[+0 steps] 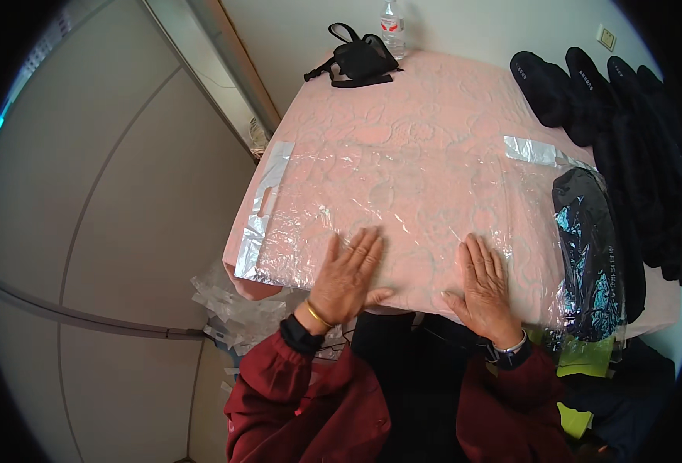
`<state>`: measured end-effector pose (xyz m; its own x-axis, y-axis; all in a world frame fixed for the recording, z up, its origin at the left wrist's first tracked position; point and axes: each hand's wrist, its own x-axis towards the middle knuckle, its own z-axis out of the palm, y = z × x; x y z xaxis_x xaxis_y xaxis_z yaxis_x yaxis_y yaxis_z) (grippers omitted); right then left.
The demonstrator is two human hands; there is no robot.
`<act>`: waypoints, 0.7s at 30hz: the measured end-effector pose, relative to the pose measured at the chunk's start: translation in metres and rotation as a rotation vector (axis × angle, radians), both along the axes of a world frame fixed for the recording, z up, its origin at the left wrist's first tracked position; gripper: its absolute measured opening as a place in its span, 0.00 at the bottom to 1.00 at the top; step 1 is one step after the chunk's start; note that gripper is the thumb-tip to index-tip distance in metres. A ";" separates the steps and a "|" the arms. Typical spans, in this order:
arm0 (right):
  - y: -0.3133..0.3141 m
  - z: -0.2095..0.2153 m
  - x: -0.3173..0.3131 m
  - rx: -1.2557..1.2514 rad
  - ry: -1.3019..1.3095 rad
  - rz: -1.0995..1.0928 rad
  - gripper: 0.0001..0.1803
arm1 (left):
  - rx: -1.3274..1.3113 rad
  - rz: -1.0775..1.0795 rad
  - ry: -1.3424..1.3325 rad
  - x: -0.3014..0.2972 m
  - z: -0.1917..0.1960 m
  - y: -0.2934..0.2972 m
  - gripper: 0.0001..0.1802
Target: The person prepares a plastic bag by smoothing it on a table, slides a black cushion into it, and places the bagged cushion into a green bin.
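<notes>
A clear plastic bag [410, 185] lies flat over the pink patterned cloth [433, 92] on the table. Its left end has a silver strip [257, 239] with a cut-out handle slot. My left hand [346, 275] rests palm down on the bag near the front edge, fingers stretched out. To its right, my right hand [481, 288] also lies flat on the plastic, thumb apart from the fingers. Neither hand grips anything. Near the bag's right end is a long dark item in clear shiny wrapping [588, 255], with another silver strip [538, 150] beyond it.
Several black padded long pieces [580, 100] are piled along the right side. At the back stand a water bottle [392, 29] and a black strapped pouch [362, 59]. Crumpled clear plastic [240, 316] lies below the table's left corner. A grey panel [109, 177] fills the left.
</notes>
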<state>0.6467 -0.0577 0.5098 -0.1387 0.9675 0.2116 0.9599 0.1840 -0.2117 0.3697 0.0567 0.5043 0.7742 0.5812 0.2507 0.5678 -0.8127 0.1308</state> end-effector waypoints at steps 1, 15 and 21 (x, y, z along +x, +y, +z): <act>0.001 -0.001 -0.001 -0.003 0.006 0.011 0.48 | -0.003 0.011 0.006 -0.014 0.000 0.009 0.48; -0.005 -0.010 0.008 0.062 0.046 -0.014 0.49 | -0.022 0.435 0.078 -0.130 -0.007 0.063 0.36; -0.025 -0.020 0.005 0.115 0.009 -0.101 0.48 | -0.040 0.386 0.080 -0.129 -0.010 0.054 0.36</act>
<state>0.6515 -0.0827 0.4903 -0.0393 0.9458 0.3224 0.9728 0.1099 -0.2039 0.2412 0.1103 0.4939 0.5126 0.8417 0.1698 0.8405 -0.5323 0.1015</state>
